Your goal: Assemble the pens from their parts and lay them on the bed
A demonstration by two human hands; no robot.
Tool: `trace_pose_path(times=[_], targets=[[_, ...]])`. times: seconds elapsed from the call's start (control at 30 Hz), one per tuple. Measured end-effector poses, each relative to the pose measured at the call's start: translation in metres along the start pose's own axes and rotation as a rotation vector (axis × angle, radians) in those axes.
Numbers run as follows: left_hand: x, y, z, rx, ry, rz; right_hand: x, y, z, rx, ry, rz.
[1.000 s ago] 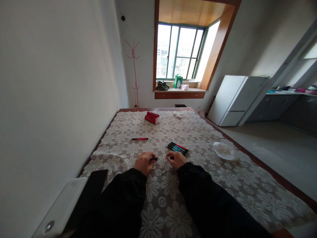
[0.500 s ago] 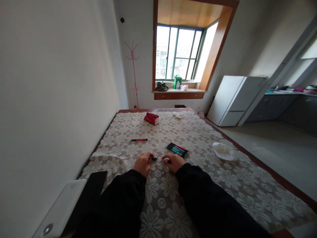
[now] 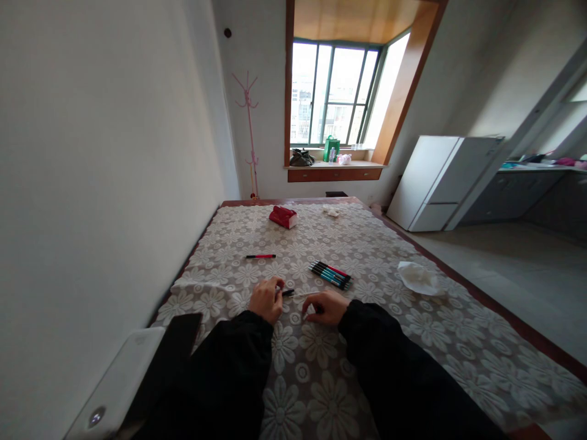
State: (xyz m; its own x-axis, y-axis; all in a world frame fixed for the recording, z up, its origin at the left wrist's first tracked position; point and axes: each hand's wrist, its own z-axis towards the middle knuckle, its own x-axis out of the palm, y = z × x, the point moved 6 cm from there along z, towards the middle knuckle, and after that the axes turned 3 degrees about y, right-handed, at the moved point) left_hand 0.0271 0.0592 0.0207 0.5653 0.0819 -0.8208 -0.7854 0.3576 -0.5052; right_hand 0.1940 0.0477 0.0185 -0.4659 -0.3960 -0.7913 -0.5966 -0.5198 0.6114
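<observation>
My left hand (image 3: pixel 268 299) is closed round a black pen part (image 3: pixel 288 293), whose end points right from between the fingers. Just past that end, a thin whitish stick like a pen refill (image 3: pixel 300 295) lies on the cloth. To the right, my right hand (image 3: pixel 326 307) is curled down, thumb and fingertips together at a tiny pale piece on the cloth; something dark shows under its fingers, too small to name. Beyond it, several pens (image 3: pixel 329 275) in black, teal and red lie side by side. A red and black pen (image 3: pixel 261 256) lies apart, farther left.
A patterned cloth (image 3: pixel 321 379) covers the table. On it are a red packet (image 3: pixel 283 217), a crumpled white tissue (image 3: pixel 331 211) and a white wrapper (image 3: pixel 418 278). At the near left are a white device (image 3: pixel 117 379) and a dark flat object (image 3: pixel 172 342), beside the wall.
My right hand has drawn back from the left one and down toward the tiny pale piece on the cloth. The left hand stays nearly in place with the black pen part.
</observation>
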Motion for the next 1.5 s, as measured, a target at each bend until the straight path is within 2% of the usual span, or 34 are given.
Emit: trace_pose_path(times=[0.17, 0.33, 0.4, 0.67, 1.1, 1.2, 1.27, 1.4, 1.5], targets=[[0.000, -0.004, -0.001, 0.026, 0.005, 0.028, 0.008, -0.002, 0.002, -0.025, 0.002, -0.072], [0.002, -0.002, 0.000, 0.035, 0.019, 0.025, -0.004, -0.018, 0.003, 0.115, -0.183, -0.224], [0.003, -0.001, 0.000, 0.044, 0.024, 0.011, -0.007, -0.024, 0.003, 0.164, -0.214, -0.261], [0.004, -0.001, 0.001, 0.059, 0.042, 0.000, -0.014, -0.025, 0.001, 0.277, -0.252, -0.333], [0.003, -0.005, -0.001, 0.088, 0.033, 0.019, -0.008, -0.029, 0.003, 0.261, -0.223, -0.362], [0.003, -0.005, -0.001, 0.092, 0.029, 0.016, -0.012, -0.029, 0.001, 0.252, -0.297, -0.302], [0.003, -0.005, -0.001, 0.091, 0.024, 0.011, -0.016, -0.025, -0.002, 0.196, -0.403, -0.205], [0.006, -0.002, 0.000, 0.100, 0.030, -0.037, -0.026, -0.016, -0.006, 0.024, -0.626, 0.109], [0.007, 0.001, 0.001, 0.105, 0.030, -0.061, -0.026, -0.014, -0.003, -0.063, -0.638, 0.399]])
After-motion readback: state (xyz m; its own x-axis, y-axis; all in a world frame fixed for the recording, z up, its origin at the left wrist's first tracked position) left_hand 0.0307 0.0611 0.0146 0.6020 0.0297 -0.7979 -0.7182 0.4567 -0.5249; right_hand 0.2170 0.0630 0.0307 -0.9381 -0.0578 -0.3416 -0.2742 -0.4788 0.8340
